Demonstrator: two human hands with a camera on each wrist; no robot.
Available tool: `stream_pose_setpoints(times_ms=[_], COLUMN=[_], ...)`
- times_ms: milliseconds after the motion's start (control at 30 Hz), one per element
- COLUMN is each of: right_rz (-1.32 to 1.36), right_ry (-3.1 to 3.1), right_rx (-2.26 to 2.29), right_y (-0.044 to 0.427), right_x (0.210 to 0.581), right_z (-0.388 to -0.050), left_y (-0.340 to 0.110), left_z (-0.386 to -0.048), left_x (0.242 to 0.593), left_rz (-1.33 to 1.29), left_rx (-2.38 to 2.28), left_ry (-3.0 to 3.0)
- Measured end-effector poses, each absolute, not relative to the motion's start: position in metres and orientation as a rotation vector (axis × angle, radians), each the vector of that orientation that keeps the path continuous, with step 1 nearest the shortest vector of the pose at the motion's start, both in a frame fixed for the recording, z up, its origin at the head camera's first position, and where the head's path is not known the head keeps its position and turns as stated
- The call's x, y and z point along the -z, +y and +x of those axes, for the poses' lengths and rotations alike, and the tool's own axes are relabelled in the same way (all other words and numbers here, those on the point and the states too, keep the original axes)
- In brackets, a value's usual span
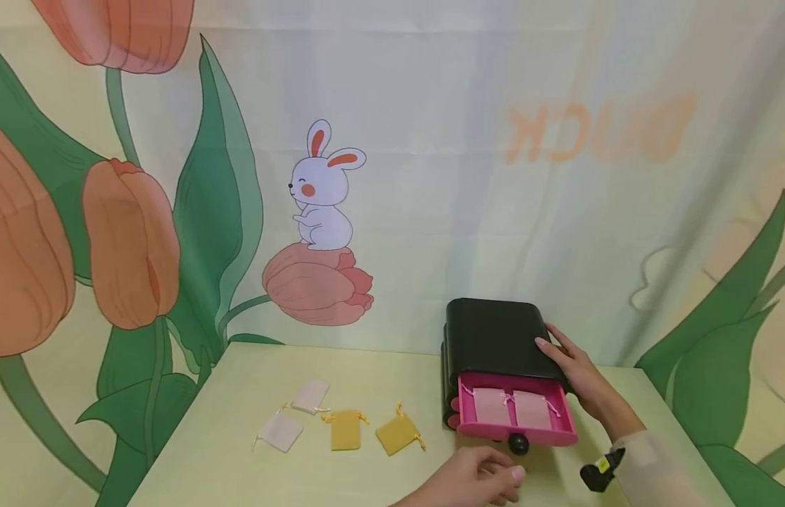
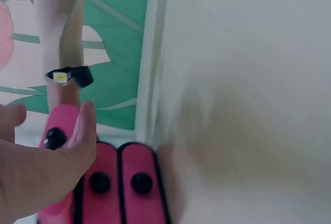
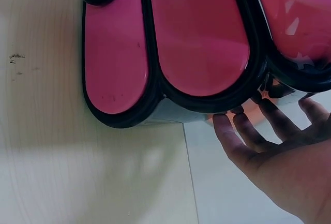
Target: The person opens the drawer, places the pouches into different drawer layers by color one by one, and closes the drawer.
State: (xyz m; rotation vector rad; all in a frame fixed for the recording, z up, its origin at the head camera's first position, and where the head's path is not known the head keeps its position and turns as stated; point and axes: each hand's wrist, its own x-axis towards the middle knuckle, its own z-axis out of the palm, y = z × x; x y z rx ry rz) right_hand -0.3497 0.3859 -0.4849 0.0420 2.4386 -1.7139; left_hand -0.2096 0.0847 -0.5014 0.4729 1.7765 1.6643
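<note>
A black cabinet (image 1: pixel 496 338) with pink drawers stands at the right of the table. Its top drawer (image 1: pixel 474 429) is pulled out and holds two pale pink pouches (image 1: pixel 490 406). My right hand (image 1: pixel 579 370) rests on the cabinet's right side with spread fingers; in the right wrist view that hand (image 3: pixel 284 151) touches the black casing. My left hand (image 1: pixel 471 479), fingers loosely bent and holding nothing, is just below the drawer's black knob (image 1: pixel 518 443). The left wrist view shows the left hand (image 2: pixel 46 167) beside the pink drawer fronts (image 2: pixel 101 198).
Left of the cabinet lie two yellow pouches (image 1: pixel 346 430) (image 1: pixel 397 434) and two pale pouches (image 1: pixel 310 396) (image 1: pixel 281 431) on the table (image 1: pixel 208 422). A printed curtain (image 1: pixel 430 176) hangs behind the table.
</note>
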Motion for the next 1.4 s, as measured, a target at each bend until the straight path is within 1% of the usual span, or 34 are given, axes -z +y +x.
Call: stream_pose_setpoints(times_ms=[100, 233, 567, 1133, 1400], right_rz=[0.047, 0.039, 0.013, 0.017, 0.019], right_ry=[2.439, 2.438, 2.447, 2.445, 2.438], right_rx=[1.723, 1.739, 1.756, 1.756, 1.775], right_y=[0.385, 0.382, 0.383, 0.387, 0.387], right_x=[0.492, 0.499, 0.486, 0.485, 0.485], right_z=[-0.346, -0.341, -0.342, -0.347, -0.347], left_y=[0.099, 0.114, 0.126, 0.137, 0.138], left_z=[-0.206, -0.204, -0.215, -0.265, -0.273], left_x=[0.515, 0.524, 0.510, 0.504, 0.503], left_rz=[0.358, 0.287, 0.324, 0.432, 0.417], left_rx=[-1.807, -1.959, -2.086, -2.142, -2.110], left_ry=[1.661, 1.592, 1.540, 1.709, 1.750])
